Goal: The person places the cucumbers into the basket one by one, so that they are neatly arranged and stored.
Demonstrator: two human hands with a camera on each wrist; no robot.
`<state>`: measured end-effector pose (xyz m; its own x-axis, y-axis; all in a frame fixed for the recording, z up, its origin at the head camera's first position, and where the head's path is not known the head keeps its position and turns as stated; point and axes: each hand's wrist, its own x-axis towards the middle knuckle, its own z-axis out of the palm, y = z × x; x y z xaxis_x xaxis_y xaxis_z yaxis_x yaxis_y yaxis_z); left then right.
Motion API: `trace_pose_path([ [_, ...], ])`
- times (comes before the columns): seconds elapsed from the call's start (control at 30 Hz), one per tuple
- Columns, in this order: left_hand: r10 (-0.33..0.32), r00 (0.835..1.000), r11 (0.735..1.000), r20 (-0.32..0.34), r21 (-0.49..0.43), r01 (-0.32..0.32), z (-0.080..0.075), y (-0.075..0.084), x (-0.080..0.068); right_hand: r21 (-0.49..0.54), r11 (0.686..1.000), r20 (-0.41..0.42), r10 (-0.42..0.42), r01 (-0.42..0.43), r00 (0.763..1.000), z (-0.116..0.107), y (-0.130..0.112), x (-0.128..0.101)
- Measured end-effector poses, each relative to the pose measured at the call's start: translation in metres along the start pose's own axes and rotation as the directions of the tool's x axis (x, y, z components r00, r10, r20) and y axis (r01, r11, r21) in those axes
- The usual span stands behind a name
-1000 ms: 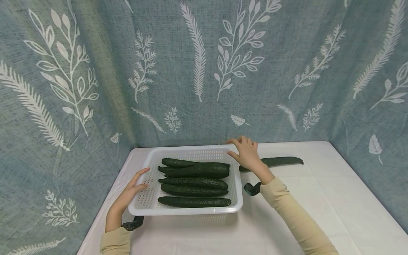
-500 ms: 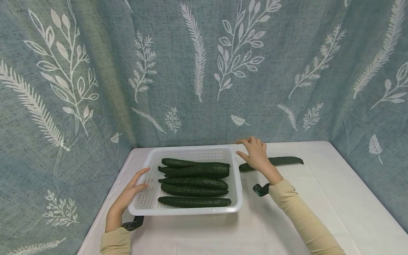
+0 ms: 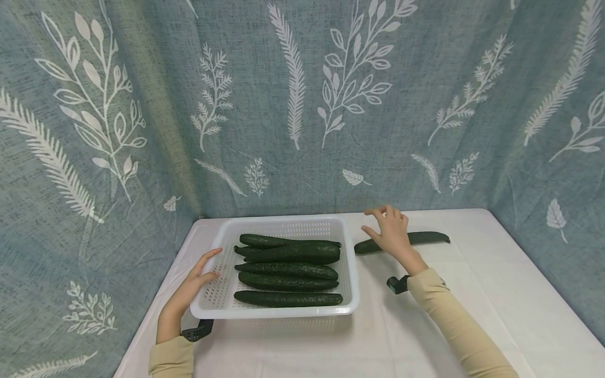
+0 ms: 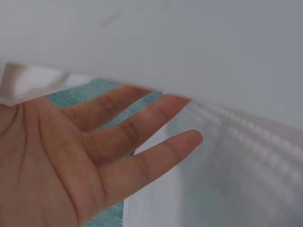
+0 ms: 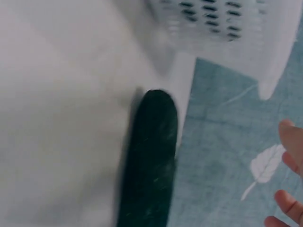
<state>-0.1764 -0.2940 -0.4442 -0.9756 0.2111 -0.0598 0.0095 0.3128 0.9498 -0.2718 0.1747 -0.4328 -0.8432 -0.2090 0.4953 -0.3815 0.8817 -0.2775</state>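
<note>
L hand [image 3: 191, 286] rests w/ straight, spread fingers against the left rim of the white perforated plastic basket [image 3: 215, 296], thumb on the rim edge, gripping nothing. Left wrist view shows the same: palm open, fingers [image 4: 142, 161] splayed flat along the basket's white wall [image 4: 236, 179].

R hand [image 3: 391, 234] hangs above the lone dark green cucumber [image 3: 425, 238] lying on the white table [image 3: 496, 294], just right of the basket. Fingers are loose & slightly bent, apart, holding nothing; can't tell whether they touch the cucumber, since the hand covers its middle. In the right wrist view the cucumber's rounded end [image 5: 154, 156] lies near the basket's corner [image 5: 265, 56], not touching it, w/ only fingertips [image 5: 289, 203] showing at the frame edge, clear of it.

Inside the basket: five dark green cucumbers [image 3: 288, 275] lying lengthwise, side by side, the two at the back overlapping. The basket sits at the table's back left, near the corner.

Both arms wear beige long sleeves [image 3: 454, 325]; a dark wrist strap [image 3: 398, 284] shows at the R wrist & another [image 3: 198, 332] at the L. Behind the table hangs a blue-grey curtain w/ white leaf print [image 3: 302, 105], wrapping round both sides.
</note>
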Motion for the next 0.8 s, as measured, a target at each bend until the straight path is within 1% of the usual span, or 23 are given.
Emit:
trace_pose_path([
  [0.3,-0.004,1.0,1.0,0.002,-0.006,0.004,-0.001,-0.001,0.0,-0.077,0.997,-0.019,-0.002,0.0,1.0,0.01,0.02,-0.01],
  [0.57,-0.008,1.0,1.0,-0.002,0.003,0.008,-0.001,-0.001,0.001,-0.117,0.993,0.028,0.011,-0.008,1.0,0.016,0.035,-0.018],
  [0.8,-0.014,1.0,1.0,-0.003,-0.005,0.014,-0.001,-0.001,0.0,-0.151,0.987,0.102,0.064,-0.049,0.993,0.02,0.047,-0.023],
])
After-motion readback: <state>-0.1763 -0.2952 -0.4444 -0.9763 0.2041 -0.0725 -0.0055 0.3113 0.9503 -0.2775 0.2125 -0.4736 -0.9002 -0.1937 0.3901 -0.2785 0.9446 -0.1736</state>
